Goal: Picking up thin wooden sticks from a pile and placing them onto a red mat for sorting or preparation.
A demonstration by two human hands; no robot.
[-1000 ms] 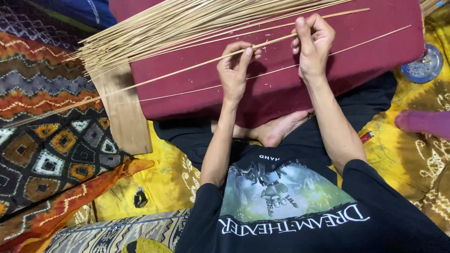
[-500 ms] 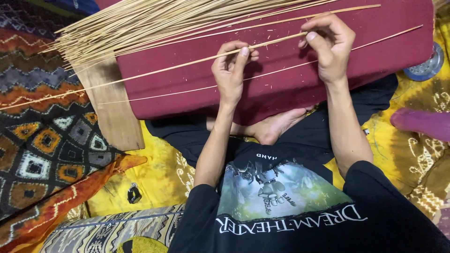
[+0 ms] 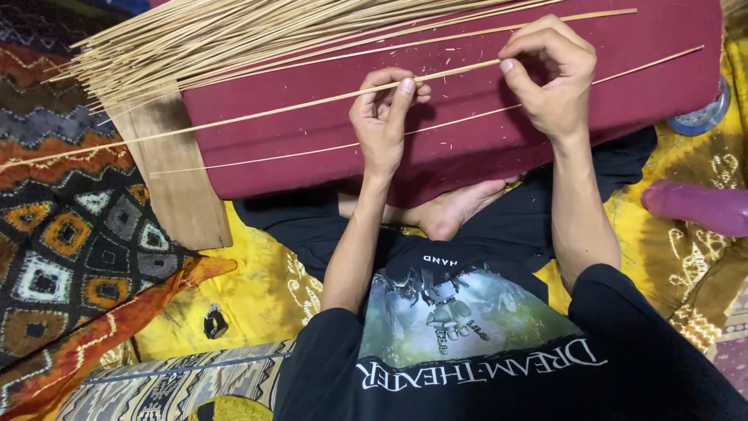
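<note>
Across the person's lap lay a maroon cushion point(image 3: 467, 148), and on it both hands worked one thin bamboo stick point(image 3: 257, 115). That stick ran slantwise from the far left, over the patterned rug point(image 3: 62, 257), up to the right hand. The left hand point(image 3: 383, 117) was closed narrowly on it near its middle, forefinger and thumb pinching the stick while the other fingers curled under. The right hand point(image 3: 549, 82) gripped the same stick at its upper end, thumb point(image 3: 514, 78) pressed against it and the fingers bent over. A second loose stick point(image 3: 436, 129) lay lower on the cushion, just below both hands and apart from them. Another stick point(image 3: 545, 23) lay above the right hand. A thick bundle of sticks point(image 3: 210, 43) fanned over the cushion's upper left part, its ends jutting past a wooden board point(image 3: 183, 187) that stuck out from beneath the cushion. Below the cushion a bare foot point(image 3: 452, 214) showed between the forearms, against black clothing. A yellow patterned cloth point(image 3: 257, 288) covered the floor, with a small dark object point(image 3: 215, 321) lying on it. At the right edge sat a round blue lid point(image 3: 705, 117) and a purple cylindrical thing point(image 3: 701, 206).
</note>
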